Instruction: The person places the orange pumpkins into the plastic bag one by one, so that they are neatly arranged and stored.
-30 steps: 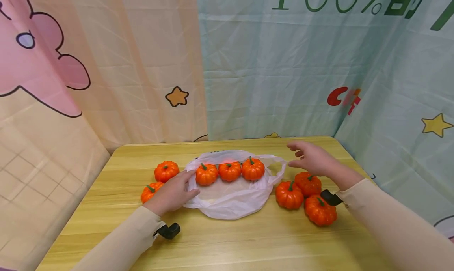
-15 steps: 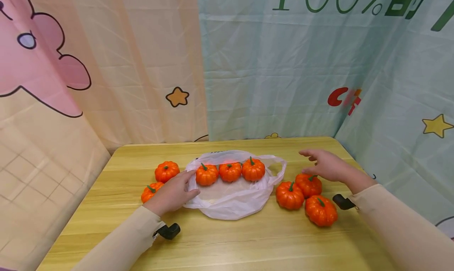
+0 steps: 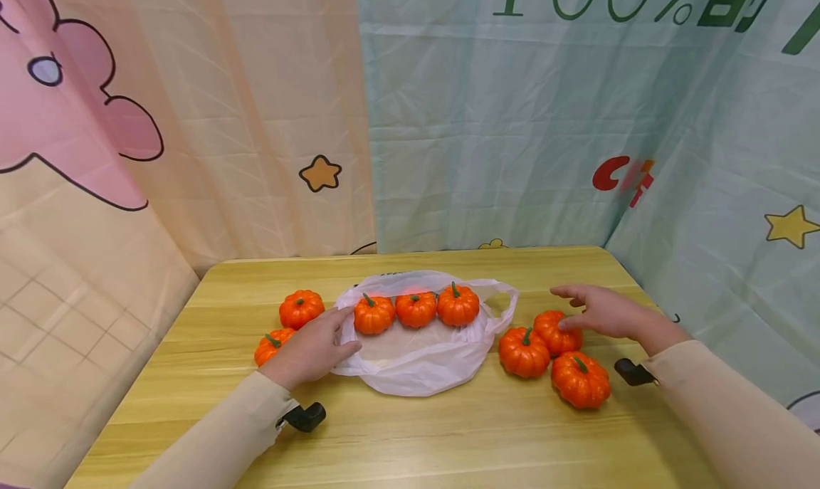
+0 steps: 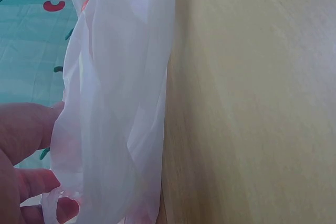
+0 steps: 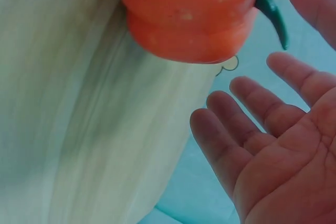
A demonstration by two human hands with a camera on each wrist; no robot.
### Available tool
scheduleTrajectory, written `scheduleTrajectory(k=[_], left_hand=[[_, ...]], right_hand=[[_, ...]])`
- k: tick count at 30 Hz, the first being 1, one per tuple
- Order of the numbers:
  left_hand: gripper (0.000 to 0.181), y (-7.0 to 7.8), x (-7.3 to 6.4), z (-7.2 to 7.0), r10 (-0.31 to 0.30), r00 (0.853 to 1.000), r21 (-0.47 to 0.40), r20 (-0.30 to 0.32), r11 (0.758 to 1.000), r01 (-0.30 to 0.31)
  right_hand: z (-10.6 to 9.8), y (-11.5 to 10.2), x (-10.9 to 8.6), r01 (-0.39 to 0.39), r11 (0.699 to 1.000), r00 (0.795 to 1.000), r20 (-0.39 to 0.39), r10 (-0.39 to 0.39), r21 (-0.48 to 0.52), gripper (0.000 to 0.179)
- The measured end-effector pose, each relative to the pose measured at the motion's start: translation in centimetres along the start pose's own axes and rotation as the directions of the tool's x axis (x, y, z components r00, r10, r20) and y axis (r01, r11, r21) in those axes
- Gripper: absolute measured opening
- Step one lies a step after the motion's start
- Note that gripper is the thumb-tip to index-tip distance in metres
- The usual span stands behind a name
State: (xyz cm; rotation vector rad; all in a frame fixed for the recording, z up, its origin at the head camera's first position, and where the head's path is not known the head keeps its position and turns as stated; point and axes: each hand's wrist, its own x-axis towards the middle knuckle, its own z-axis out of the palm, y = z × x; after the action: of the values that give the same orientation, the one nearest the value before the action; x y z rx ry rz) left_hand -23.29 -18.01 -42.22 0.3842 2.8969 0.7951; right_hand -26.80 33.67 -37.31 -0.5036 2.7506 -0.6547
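In the head view a white plastic bag (image 3: pixel 423 375) lies with its mouth open, and a row of three small orange pumpkins (image 3: pixel 416 309) with green stems shows in it. My left hand (image 3: pixel 314 350) rests at the bag's left rim, thumb and fingers spread apart. In the left wrist view its fingertips touch the thin plastic (image 4: pixel 115 103), and a strip of it crosses the fingers. My right hand (image 3: pixel 605 312) hovers beside the rear pumpkin (image 3: pixel 556 334) of the right group, with nothing in it. The right wrist view shows its fingers loosely extended below a pumpkin (image 5: pixel 189 14).
Two more pumpkins stand right of the bag, one nearer it (image 3: pixel 523 354) and one at the front (image 3: pixel 580 381). Left of it are a pumpkin (image 3: pixel 301 309) and another (image 3: pixel 272 345) partly behind my left hand. Printed curtains (image 3: pixel 500 119) enclose the wooden table (image 3: pixel 410 446).
My right hand has moved right, away from the bag's handle, and lowered toward the rear right pumpkin. The left hand, bag and pumpkins have stayed in place.
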Motion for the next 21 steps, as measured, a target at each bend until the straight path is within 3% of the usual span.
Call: scheduleTrajectory(k=[13,21], left_hand=[[0.076,0.2,-0.1,-0.1,0.009,1.000,0.010,0.001,1.000,-0.009],[0.076,0.3,-0.1,-0.1,0.015,1.000,0.010,0.001,1.000,-0.015]], right_hand=[[0.8,1.5,0.0,0.021,0.996,0.999,0.046,-0.025,0.086,0.076],[0.9,1.6,-0.2,0.035,0.997,0.998,0.050,-0.038,0.070,0.073]])
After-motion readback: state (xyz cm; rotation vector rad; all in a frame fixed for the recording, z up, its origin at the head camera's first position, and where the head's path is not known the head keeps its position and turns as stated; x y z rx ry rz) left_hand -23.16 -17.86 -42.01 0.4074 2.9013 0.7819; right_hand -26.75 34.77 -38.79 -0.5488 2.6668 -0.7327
